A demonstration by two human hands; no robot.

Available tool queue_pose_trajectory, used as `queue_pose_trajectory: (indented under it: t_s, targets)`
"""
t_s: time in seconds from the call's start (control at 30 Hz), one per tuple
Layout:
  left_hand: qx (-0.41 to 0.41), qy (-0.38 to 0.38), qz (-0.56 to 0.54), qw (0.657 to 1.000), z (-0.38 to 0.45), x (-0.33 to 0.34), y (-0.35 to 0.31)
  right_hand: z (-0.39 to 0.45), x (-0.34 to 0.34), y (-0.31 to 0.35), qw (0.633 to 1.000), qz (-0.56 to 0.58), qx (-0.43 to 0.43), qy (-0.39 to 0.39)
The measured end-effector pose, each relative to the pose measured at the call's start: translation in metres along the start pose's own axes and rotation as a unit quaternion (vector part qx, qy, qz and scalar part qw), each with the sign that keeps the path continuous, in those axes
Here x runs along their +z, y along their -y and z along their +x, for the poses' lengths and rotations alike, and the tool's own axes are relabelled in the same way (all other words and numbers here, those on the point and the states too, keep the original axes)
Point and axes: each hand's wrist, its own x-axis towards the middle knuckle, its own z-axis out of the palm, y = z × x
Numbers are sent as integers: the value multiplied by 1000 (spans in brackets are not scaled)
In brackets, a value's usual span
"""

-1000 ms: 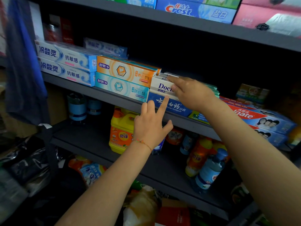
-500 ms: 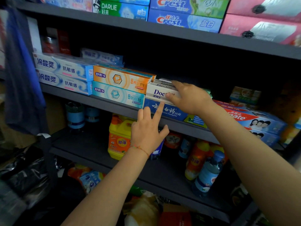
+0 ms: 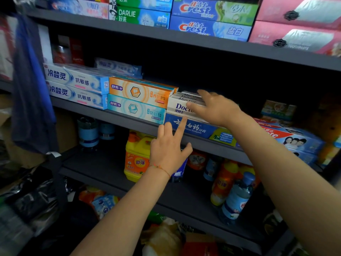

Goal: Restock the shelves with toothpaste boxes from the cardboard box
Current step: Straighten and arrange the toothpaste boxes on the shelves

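On the middle shelf (image 3: 129,120) a stack of white Doctor toothpaste boxes (image 3: 180,106) lies on a blue toothpaste box (image 3: 195,127). My right hand (image 3: 215,106) rests on the white boxes with straight fingers over their top and front. My left hand (image 3: 169,146) is below, its index finger touching the front of the blue box, other fingers relaxed. Left of the stack sit an orange box (image 3: 140,91) on a teal box (image 3: 134,109), and two white-blue boxes (image 3: 75,85). The cardboard box is not in view.
Colgate boxes (image 3: 289,139) lie right of my right arm. The upper shelf holds Crest (image 3: 210,28) and Darlie boxes (image 3: 138,16) and pink packs (image 3: 299,34). Below stand a yellow detergent jug (image 3: 136,156) and several bottles (image 3: 236,198). A blue cloth (image 3: 31,89) hangs at left.
The view has tilted up slightly. My right hand has slid a little forward over the white boxes' front edge. My left index finger stays on the blue box.
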Motion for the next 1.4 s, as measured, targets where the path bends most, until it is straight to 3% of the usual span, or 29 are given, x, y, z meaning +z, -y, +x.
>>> queue_pose_trajectory:
  t_s: [0.13,0.57,0.87,1.4]
  targets:
    - [-1,2,-6,1000,1,-1,0,6,-2,2,999,-13,12,39]
    - [-2,-9,-5,1000,0,0,0,11,1,4,999,-25,-10,26]
    - [-7,-3,-5,1000,0,-1,-1,37,-3,-2,991,44,89,84]
    - [-5,-6,-1,1000,0,0,0,42,5,5,995,33,38,81]
